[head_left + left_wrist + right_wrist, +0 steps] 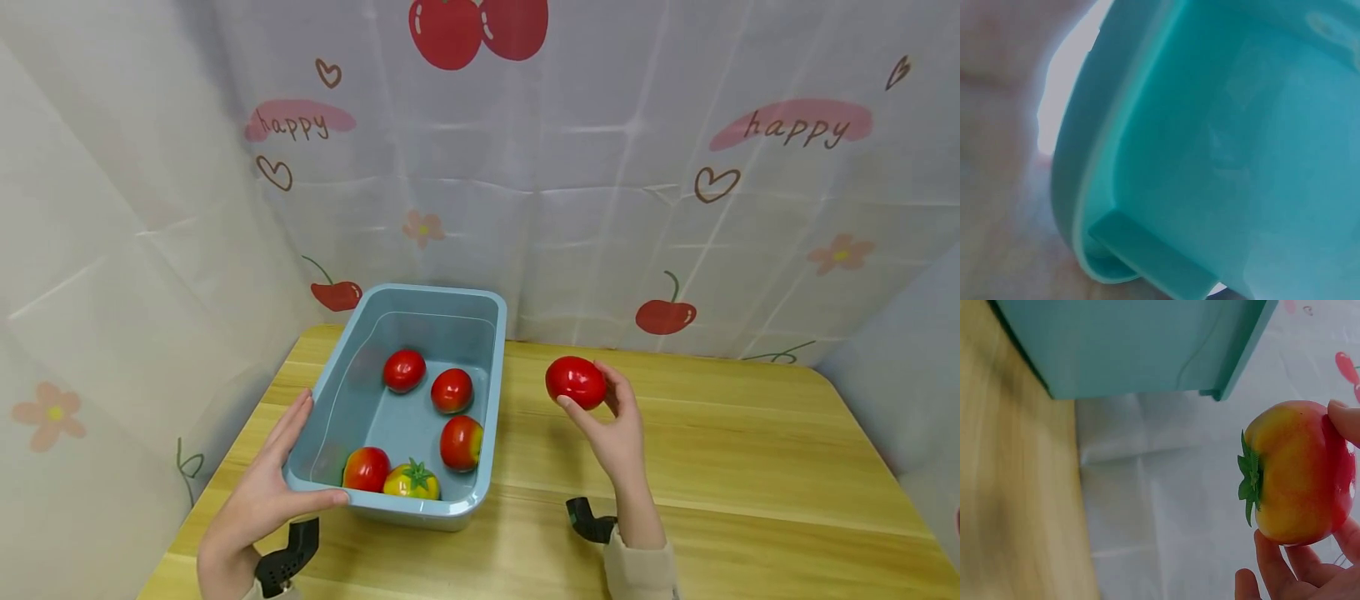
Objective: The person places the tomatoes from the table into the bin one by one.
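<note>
My right hand (617,417) holds a shiny red tomato (576,382) between thumb and fingers, above the table to the right of the blue bin (501,350). In the right wrist view the tomato (1297,475) shows a yellow-orange side with a green leafy top. My left hand (258,492) rests at the bin's near left corner, thumb along the front rim and straight fingers along the left side. Inside the bin lie several more tomatoes, among them a red tomato (405,371) at the back and a yellow tomato (412,481) with its green top upward at the front.
The bin stands on a wooden table (720,450), left of its middle. A white curtain (540,242) printed with cherries, hearts and flowers hangs behind the table's far edge and continues along the left side.
</note>
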The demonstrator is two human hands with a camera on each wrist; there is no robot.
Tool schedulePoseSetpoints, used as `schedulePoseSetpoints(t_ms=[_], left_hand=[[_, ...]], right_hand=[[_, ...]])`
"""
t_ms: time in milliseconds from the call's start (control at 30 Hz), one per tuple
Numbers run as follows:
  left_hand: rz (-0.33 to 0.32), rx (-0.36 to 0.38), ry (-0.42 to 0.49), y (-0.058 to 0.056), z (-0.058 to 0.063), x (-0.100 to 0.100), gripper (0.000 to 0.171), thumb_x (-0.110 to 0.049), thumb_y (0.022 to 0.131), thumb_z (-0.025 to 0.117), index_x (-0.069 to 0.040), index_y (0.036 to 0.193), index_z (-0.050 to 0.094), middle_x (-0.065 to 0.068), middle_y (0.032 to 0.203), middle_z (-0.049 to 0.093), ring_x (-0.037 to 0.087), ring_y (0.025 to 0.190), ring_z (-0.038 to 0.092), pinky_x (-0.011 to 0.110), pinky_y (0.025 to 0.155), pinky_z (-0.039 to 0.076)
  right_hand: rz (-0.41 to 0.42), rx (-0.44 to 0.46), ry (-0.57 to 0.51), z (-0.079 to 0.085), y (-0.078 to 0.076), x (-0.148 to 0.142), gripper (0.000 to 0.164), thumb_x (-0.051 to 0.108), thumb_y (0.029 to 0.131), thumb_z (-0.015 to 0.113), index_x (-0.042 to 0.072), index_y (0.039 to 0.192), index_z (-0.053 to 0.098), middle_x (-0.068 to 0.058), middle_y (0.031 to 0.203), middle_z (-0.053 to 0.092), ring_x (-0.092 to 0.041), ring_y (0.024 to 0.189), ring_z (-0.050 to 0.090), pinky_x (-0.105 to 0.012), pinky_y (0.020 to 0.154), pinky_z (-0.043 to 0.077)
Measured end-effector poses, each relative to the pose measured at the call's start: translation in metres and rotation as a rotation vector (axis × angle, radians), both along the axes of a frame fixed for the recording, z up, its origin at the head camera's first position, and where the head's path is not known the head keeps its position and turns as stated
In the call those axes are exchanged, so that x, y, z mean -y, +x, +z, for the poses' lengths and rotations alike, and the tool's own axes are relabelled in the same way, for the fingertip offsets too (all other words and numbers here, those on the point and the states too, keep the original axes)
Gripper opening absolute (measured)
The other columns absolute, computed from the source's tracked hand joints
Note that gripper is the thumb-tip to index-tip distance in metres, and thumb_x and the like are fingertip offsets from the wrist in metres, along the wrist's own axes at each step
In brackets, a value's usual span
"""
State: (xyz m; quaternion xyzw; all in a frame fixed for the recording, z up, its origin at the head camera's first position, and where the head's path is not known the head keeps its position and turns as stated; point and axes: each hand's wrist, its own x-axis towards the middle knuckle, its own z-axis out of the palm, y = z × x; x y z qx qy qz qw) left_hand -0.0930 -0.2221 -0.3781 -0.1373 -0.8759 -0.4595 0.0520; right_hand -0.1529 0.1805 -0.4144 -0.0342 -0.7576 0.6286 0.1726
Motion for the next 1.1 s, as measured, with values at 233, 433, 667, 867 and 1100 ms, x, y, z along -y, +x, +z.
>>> schedulePoseSetpoints(t_ms=[233, 433, 667, 867, 1100], left_hand=[[0.003, 0.001, -0.008, 0.000, 0.000, 0.001, 0.111, -0.016, 0.065, 0.086, -0.019, 0.152, 0.017, -0.001, 0.156, 0.009, 0.035, 0.126, 0.026, 0.028, 0.085, 0.044], [-0.001, 0.001, 0.006, 0.000, -0.001, 0.001, 0.111, -0.015, 0.065, 0.086, -0.019, 0.152, 0.017, -0.002, 0.156, 0.010, 0.036, 0.126, 0.026, 0.019, 0.083, 0.041], [-0.002, -0.001, 0.004, 0.000, 0.000, 0.001, 0.111, -0.015, 0.065, 0.086, -0.019, 0.152, 0.017, -0.002, 0.156, 0.010, 0.035, 0.126, 0.026, 0.020, 0.083, 0.041], [0.002, 0.008, 0.002, 0.000, -0.001, 0.001, 0.111, -0.015, 0.065, 0.086, -0.020, 0.152, 0.017, -0.002, 0.156, 0.010, 0.035, 0.127, 0.025, 0.020, 0.083, 0.041], [0.007, 0.005, -0.015, 0.000, 0.000, 0.001, 0.111, -0.017, 0.064, 0.086, -0.021, 0.151, 0.017, -0.002, 0.156, 0.010, 0.034, 0.126, 0.027, 0.022, 0.083, 0.041]], right_hand=[[0.042, -0.068, 0.001, 0.014, 0.013, 0.009, 0.064, 0.018, 0.077, 0.078, 0.013, 0.133, 0.048, -0.004, 0.131, 0.049, -0.021, 0.116, 0.046, -0.045, 0.100, 0.034], [0.066, -0.111, 0.017, 0.020, 0.021, 0.018, 0.064, 0.013, 0.076, 0.078, 0.014, 0.133, 0.050, 0.000, 0.130, 0.051, -0.017, 0.114, 0.047, -0.045, 0.099, 0.034], [0.109, -0.163, 0.044, 0.025, 0.030, 0.031, 0.065, 0.010, 0.075, 0.079, 0.016, 0.133, 0.051, 0.002, 0.130, 0.052, -0.014, 0.113, 0.048, -0.044, 0.095, 0.039], [0.161, -0.156, 0.046, 0.047, 0.046, 0.047, 0.063, 0.004, 0.074, 0.078, 0.012, 0.132, 0.052, -0.003, 0.128, 0.052, -0.015, 0.113, 0.048, -0.044, 0.094, 0.041], [0.200, -0.168, 0.055, 0.048, 0.052, 0.057, 0.064, 0.004, 0.073, 0.079, 0.016, 0.131, 0.054, -0.003, 0.129, 0.052, -0.018, 0.117, 0.045, -0.051, 0.093, 0.040]])
